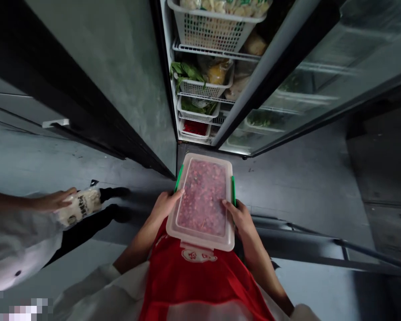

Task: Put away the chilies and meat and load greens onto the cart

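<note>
A clear plastic food container point(205, 196) with a pale lid and green side clips is held level in front of my red apron point(207, 285). Through the lid shows a reddish, minced-looking food that I cannot name. My left hand point(166, 205) grips the container's left side, its thumb on the lid's edge. On the opposite side my right hand point(242, 216) holds it the same way, thumb over the rim. The fingers underneath are hidden on both sides.
Ahead stands an open fridge with white baskets point(217, 31) of vegetables, leafy greens point(187, 71) and a red item low down. Its door point(133, 84) swings out at left; a glass door point(287, 102) is at right. At left a co-worker's hand point(56, 199) holds a printed bag point(82, 206).
</note>
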